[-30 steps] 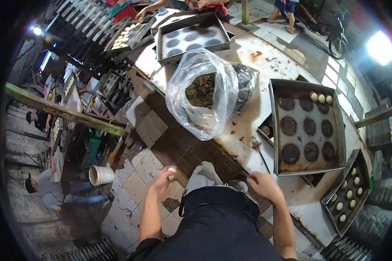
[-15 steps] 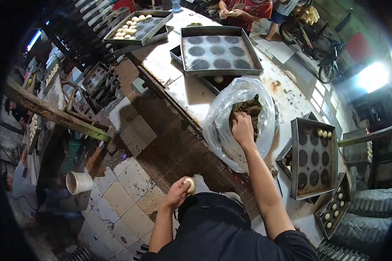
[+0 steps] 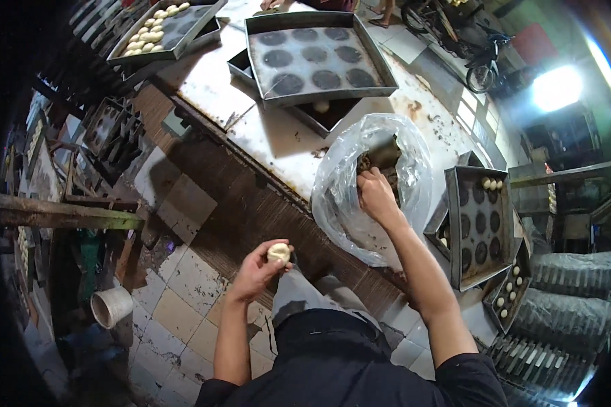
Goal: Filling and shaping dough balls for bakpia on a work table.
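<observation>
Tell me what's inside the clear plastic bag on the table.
Inside the plastic bag sits a dark, clumpy filling, and the right hand reaches into it. How deep the filling goes is hidden by the hand and the crinkled plastic. The left hand holds a dough ball outside.

Tiled floor (image 3: 183,298), bright lamp (image 3: 555,88)

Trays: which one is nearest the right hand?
The tray just right of the bag the right hand reaches into; a few dough balls at its far end.
</observation>
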`<control>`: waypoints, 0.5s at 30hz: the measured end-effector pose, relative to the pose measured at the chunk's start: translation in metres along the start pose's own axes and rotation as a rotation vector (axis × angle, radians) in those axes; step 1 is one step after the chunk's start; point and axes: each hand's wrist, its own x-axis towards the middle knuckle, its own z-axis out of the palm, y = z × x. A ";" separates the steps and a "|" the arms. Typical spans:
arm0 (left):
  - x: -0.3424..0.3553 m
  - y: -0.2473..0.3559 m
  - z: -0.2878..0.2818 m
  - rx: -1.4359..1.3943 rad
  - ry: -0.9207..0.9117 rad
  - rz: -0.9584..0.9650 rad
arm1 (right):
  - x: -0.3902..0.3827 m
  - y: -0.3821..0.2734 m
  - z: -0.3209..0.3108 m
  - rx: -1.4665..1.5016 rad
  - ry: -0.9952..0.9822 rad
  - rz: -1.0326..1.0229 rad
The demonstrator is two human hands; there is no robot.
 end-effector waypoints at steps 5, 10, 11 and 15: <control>0.013 -0.013 0.052 0.052 -0.137 0.007 | -0.003 0.015 -0.049 0.332 -0.390 0.150; 0.028 -0.040 0.126 -0.010 -0.192 -0.061 | -0.080 0.001 -0.075 1.560 -0.018 0.513; 0.039 -0.065 0.129 0.104 -0.192 0.008 | -0.092 -0.026 -0.083 1.821 0.062 0.429; 0.059 -0.116 0.196 0.025 0.001 -0.093 | -0.165 -0.066 -0.072 2.177 0.312 0.402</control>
